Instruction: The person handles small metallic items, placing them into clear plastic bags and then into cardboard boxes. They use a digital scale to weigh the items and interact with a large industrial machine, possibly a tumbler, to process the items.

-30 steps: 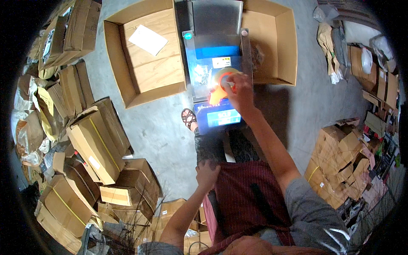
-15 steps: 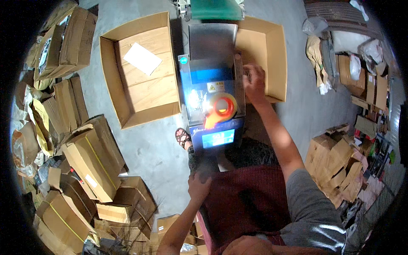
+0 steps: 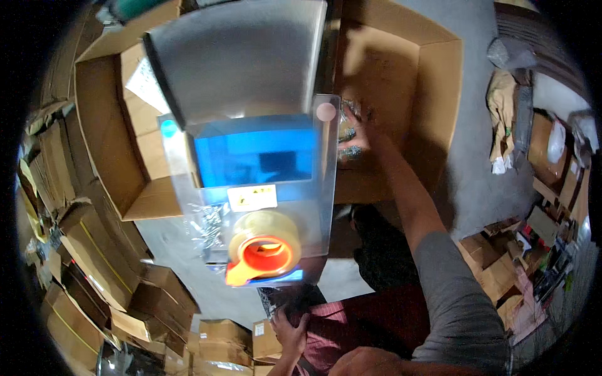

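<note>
Reaching up to the centre-right of the frame, the right hand (image 3: 359, 128) lies with fingers spread on small clear-wrapped packets (image 3: 349, 143) just inside the large open cardboard box (image 3: 439, 94) at upper right; its grip looks loose and open, pressing or gathering rather than clenched, though the blur hides whether any packet is pinched. The left hand (image 3: 290, 329) sits low at the bottom centre against the lap, fingers curled near a dark speckled bundle (image 3: 276, 299); whether it holds that bundle I cannot tell.

Between the two hands stands a blue-fronted machine with a grey metal hood and a clear plastic guard (image 3: 251, 156), filling the middle of the frame; a roll of clear packing tape on an orange dispenser core (image 3: 264, 247) rests at its lower edge, touched by neither hand. A second open cardboard box (image 3: 113, 156) with a white paper sheet (image 3: 145, 81) lies at upper left; flattened and folded cartons (image 3: 94, 282) are stacked along the left edge and the bottom.

As a judgement, the packing looks early to midway: the right-hand box shows mostly bare floor with only a few packets by its near wall, its flaps are open, and the tape is unused; filling and sealing both appear left to do.
</note>
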The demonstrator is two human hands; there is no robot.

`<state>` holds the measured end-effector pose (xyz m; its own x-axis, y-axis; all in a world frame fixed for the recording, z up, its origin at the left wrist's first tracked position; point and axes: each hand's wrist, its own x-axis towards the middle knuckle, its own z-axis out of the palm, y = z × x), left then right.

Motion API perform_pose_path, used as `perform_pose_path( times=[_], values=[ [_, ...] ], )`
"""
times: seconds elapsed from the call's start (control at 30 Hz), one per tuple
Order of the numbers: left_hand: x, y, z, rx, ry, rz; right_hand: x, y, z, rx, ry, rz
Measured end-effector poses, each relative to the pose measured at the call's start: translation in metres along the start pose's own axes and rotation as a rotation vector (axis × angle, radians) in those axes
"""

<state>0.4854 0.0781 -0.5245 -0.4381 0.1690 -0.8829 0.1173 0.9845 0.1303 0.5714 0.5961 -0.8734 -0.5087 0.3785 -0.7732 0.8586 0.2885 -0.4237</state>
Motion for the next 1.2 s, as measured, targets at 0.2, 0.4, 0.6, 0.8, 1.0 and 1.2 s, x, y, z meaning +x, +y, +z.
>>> perform_pose_path(
  times=[0.2,0.4,0.6,0.8,1.0,1.2],
  values=[
    [-0.020,0.048,0.066,0.215,-0.058,-0.233,-0.028,-0.031,0.079,-0.299,0.298,-0.023],
    [-0.041,0.075,0.051,0.089,-0.119,0.020,-0.059,0.047,0.026,0.588,0.401,-0.301],
    [-0.026,0.087,0.073,0.164,-0.104,0.428,-0.208,-0.057,-0.110,1.236,-0.106,-0.027],
    [0.041,0.236,0.042,-1.422,-0.909,0.083,-0.314,-0.154,-0.159,1.357,-0.377,-0.223],
    [0.014,0.287,-0.063,-1.918,-1.058,0.216,-0.344,-0.248,-0.147,0.858,-0.280,-0.579],
    [0.033,0.247,-0.099,-1.803,-0.658,0.297,-0.313,-0.274,-0.106,0.856,-0.027,-0.629]
  ],
)
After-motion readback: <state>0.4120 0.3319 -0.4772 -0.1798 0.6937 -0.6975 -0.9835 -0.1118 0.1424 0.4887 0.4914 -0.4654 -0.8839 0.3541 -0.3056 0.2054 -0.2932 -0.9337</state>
